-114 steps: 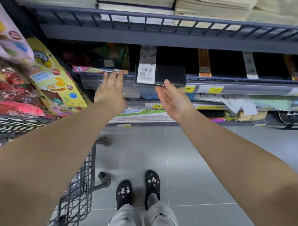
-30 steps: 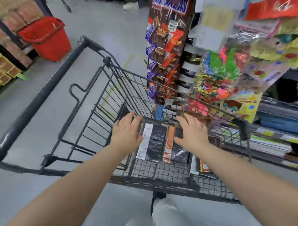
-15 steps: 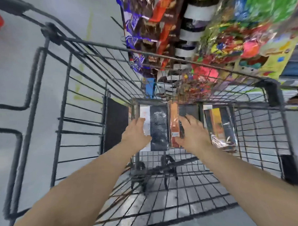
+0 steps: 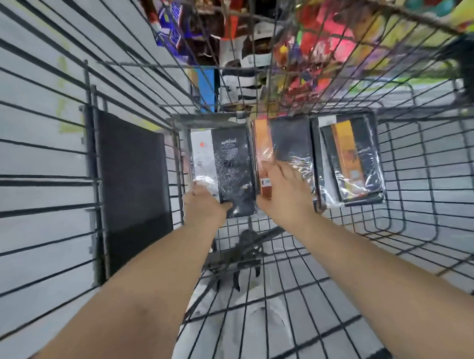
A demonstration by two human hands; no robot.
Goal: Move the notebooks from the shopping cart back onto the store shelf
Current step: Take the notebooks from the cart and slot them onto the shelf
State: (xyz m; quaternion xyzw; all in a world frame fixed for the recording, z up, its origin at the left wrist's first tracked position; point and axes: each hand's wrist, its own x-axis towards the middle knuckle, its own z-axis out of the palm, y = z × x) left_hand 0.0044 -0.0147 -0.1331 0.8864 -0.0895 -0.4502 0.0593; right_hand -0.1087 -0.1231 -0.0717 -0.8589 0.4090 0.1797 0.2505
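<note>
Three wrapped black notebooks lie side by side on the floor of the wire shopping cart (image 4: 411, 220). My left hand (image 4: 204, 208) grips the near edge of the black notebook with a white band (image 4: 224, 163), thumb on its cover. My right hand (image 4: 285, 188) lies with spread fingers on the black notebook with an orange band (image 4: 286, 142). A third notebook with a yellow-orange band (image 4: 351, 158) lies to the right, untouched. The store shelf is out of view.
A black panel (image 4: 132, 178) stands against the cart's left wire wall. Beyond the cart's far wall hang colourful snack and toy packets (image 4: 319, 40). Grey tiled floor shows through the wires, and the cart's wheel (image 4: 247, 249) lies under the hands.
I turned from the shelf to the cart and leaned in. Both hands went down onto the notebooks; my left hand now grips the near edge of the white-banded one.
</note>
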